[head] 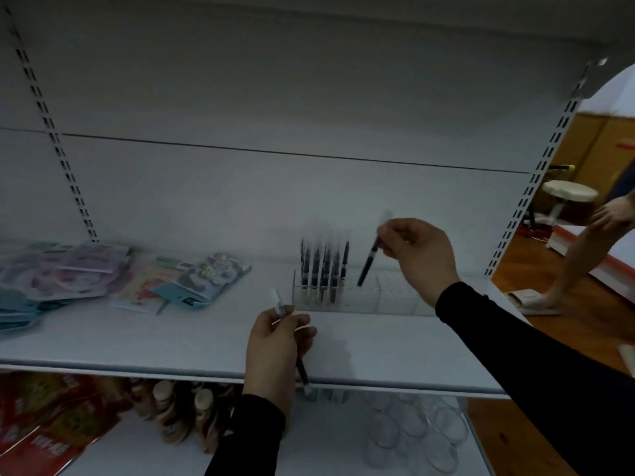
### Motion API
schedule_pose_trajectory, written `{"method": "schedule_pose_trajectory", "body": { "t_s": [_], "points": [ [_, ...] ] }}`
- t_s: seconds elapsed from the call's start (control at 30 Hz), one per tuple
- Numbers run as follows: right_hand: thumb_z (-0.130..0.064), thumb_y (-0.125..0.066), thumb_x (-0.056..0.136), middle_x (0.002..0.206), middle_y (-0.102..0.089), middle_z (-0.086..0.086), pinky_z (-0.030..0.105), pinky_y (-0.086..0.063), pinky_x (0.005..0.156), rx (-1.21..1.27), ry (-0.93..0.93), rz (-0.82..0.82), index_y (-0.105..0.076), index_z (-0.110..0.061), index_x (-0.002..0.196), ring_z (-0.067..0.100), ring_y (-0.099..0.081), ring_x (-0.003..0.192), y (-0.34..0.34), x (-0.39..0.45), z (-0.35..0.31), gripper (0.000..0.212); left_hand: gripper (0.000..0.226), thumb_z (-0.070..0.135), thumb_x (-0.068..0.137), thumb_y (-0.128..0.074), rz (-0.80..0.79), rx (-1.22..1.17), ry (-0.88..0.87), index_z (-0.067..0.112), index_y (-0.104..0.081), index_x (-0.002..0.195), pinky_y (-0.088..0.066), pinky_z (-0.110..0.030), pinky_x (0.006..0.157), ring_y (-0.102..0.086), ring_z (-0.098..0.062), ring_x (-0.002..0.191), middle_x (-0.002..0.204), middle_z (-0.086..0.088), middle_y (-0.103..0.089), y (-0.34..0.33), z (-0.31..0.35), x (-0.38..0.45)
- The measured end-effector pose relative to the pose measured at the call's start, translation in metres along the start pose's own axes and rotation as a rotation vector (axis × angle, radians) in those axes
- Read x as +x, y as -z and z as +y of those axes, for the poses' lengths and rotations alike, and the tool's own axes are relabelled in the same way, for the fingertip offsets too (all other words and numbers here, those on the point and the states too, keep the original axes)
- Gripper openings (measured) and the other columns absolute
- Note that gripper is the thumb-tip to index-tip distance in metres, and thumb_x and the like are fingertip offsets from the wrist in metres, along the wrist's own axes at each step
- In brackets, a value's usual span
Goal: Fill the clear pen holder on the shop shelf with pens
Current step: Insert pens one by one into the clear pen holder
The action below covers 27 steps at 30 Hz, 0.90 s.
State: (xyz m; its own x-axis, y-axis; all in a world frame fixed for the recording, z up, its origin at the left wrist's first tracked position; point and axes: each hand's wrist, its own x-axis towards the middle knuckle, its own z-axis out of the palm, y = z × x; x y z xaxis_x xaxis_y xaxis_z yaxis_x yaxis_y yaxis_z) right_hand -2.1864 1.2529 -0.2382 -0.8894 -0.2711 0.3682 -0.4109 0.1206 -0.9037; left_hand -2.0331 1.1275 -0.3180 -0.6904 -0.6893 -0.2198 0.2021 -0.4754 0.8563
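A pen (369,261) is pinched in the right hand (417,255), tilted above the clear pen holder (360,297) (left part already stocked). Holder sits on the shelf (171,341). Another pen (302,371) is gripped by the left hand (276,352).

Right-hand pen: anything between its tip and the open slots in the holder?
Nothing visible. The pen in the right hand hangs tilted above the holder; standing pens fill only its left part.
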Motion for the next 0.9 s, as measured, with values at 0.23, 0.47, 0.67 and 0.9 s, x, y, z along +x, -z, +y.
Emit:
{"method": "schedule_pose_trajectory", "body": {
  "t_s": [0.23,0.47,0.67,0.9],
  "points": [
    [-0.023,-0.065,0.092,0.089,-0.073,0.005,0.039,-0.057,0.088,-0.131,0.07,0.06,-0.069,-0.013,0.095,0.023,-0.071,0.085,-0.013,0.022,0.01,0.011,0.007,0.003,0.097,-0.049,-0.046,-0.007,-0.08,0.004,-0.055,0.1,-0.057,-0.032,0.078,-0.068,-0.026,0.081,0.096,-0.014,-0.069,-0.002,-0.002,-0.001],
    [-0.024,-0.065,0.092,0.085,-0.072,0.002,0.035,-0.058,0.085,-0.192,0.09,0.031,-0.068,-0.017,0.093,0.018,-0.07,0.082,-0.023,0.029,0.018,0.008,0.007,0.002,0.097,-0.049,-0.054,-0.008,-0.087,0.006,-0.055,0.097,-0.056,-0.032,0.075,-0.069,-0.027,0.081,0.095,-0.014,-0.07,0.0,-0.002,0.001],
    [-0.022,-0.062,0.094,0.093,-0.072,0.006,0.033,-0.055,0.089,-0.336,0.086,-0.058,-0.07,-0.008,0.102,0.02,-0.068,0.087,-0.033,0.023,0.03,0.018,0.007,0.002,0.096,-0.05,-0.065,-0.017,-0.086,0.006,-0.056,0.097,-0.057,-0.031,0.074,-0.069,-0.027,0.08,0.092,-0.013,-0.071,0.001,-0.003,0.004],
    [-0.021,-0.061,0.094,0.098,-0.072,0.009,0.035,-0.054,0.091,-0.358,0.035,-0.086,-0.07,-0.007,0.102,0.02,-0.066,0.088,-0.038,0.017,0.04,0.018,0.007,0.002,0.096,-0.051,-0.085,-0.024,-0.083,0.005,-0.057,0.097,-0.059,-0.027,0.068,-0.07,-0.025,0.077,0.089,-0.012,-0.072,0.001,-0.005,0.006]
  ]
}}
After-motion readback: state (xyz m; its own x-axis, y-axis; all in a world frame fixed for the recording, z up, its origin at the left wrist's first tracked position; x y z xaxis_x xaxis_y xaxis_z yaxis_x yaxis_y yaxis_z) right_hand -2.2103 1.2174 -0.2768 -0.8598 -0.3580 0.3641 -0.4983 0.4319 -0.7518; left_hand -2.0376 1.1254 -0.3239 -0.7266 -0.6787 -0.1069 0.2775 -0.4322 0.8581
